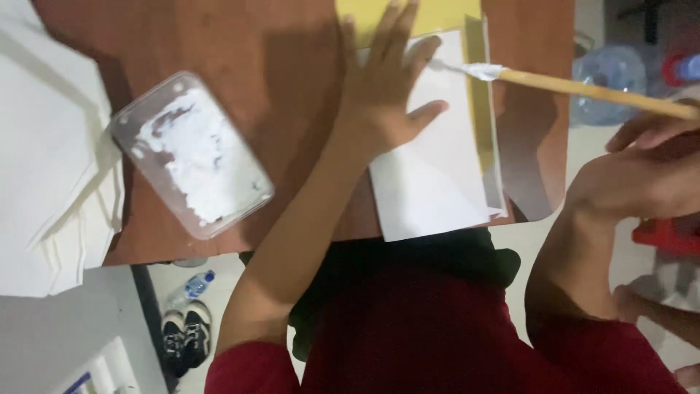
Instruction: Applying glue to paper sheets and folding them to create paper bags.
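Here the head view looks down on a reddish-brown desk (292,58). The left hand (383,91) lies flat, palm down, with fingers spread wide and pointing away from the body, pressing on a white paper sheet (437,182); it grips nothing. Its bare forearm runs diagonally back from the wrist toward a red sleeve at the lower edge of the picture. The white sheet rests on the near right part of the desk, its lower corner overhanging the desk edge, and it overlaps a yellow sheet (477,80), which shows above and as a strip along its right side. The right hand (642,171), off the right edge of the desk, is closed around the rear part of a wooden-handled brush (583,87), wrist bent and knuckles toward the camera. The brush lies nearly level, pointing left, and its white-coated tip (474,70) meets the upper right corner of the white sheet, just beside the left fingertips. On the left of the desk, well apart from both hands, sits a clear plastic tray (191,153) smeared with white paste. Farther left lies a stack of white sheets (51,160). Beyond the right edge of the desk stands a large clear water bottle (609,80); below the desk, on the floor, are a small bottle (191,287) and a pair of black shoes (182,337).
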